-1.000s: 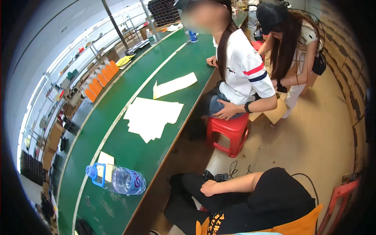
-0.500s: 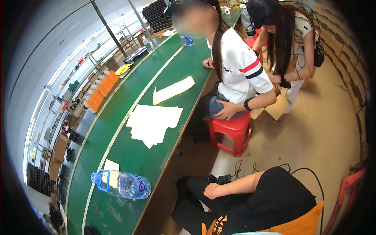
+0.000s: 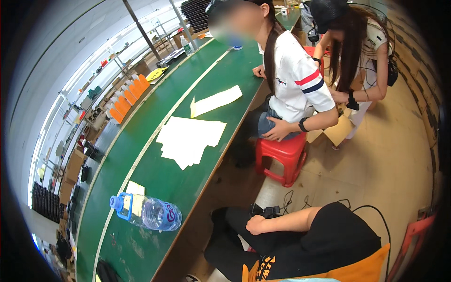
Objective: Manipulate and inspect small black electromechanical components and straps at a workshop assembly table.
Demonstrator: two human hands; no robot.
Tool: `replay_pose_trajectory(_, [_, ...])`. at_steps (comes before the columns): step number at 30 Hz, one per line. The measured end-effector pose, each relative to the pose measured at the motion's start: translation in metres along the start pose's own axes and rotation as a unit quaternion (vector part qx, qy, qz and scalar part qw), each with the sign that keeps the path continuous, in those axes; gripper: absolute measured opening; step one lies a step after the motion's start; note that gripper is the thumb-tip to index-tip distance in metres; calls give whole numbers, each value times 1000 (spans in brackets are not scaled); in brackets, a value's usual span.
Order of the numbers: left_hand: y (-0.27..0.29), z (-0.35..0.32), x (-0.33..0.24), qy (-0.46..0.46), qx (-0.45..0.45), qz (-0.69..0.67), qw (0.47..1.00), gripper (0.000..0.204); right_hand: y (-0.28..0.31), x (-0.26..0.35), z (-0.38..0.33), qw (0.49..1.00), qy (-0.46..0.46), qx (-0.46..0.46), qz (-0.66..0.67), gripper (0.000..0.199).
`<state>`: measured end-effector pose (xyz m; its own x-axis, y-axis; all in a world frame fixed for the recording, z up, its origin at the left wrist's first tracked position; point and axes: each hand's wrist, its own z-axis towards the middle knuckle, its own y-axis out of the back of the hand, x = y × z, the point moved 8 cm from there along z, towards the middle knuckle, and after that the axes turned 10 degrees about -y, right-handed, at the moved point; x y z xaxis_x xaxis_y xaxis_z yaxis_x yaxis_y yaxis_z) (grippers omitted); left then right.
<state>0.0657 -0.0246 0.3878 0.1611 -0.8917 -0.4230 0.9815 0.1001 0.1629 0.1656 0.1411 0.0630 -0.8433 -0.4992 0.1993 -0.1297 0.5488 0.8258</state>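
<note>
My right hand (image 3: 256, 225) is closed and rests on my dark-trousered leg, with nothing seen sticking out of it. Its forearm comes from a wide black sleeve (image 3: 344, 230). A black boxy device (image 3: 265, 211) sits right beside the wrist. My left hand is out of view. To the left, on the green table (image 3: 141, 171), a clear plastic bottle (image 3: 157, 214) with a blue cap and handle lies on its side. A small pale paper (image 3: 136, 188) is partly behind it. Farther up lie overlapping white sheets (image 3: 188, 138) and a folded pale strip (image 3: 217, 101).
A person in a white shirt (image 3: 293, 70) sits on a red stool (image 3: 284, 160) by the table, a hand on the thigh. Behind, another person (image 3: 347, 56) bends over a cardboard box (image 3: 339, 130). Black cables (image 3: 371, 209) run over the floor. Orange holders (image 3: 129, 98) line the table's far side.
The view has shifted slightly, so the table and seated person appear a little higher and farther right. More of a dark object shows at the table's near end. My right hand stays on my leg.
</note>
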Motion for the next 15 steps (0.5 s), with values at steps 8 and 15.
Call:
replay_pose_trajectory(8, [-211, -321, 124, -348, 735, -440, 380, 26, 6, -2, 13, 1000, -23, 10, 15, 30])
replay_pose_trajectory(15, [-180, -349, 85, -426, 711, -304, 470, 25, -11, -9, 35, 987, -18, -160, -24, 22])
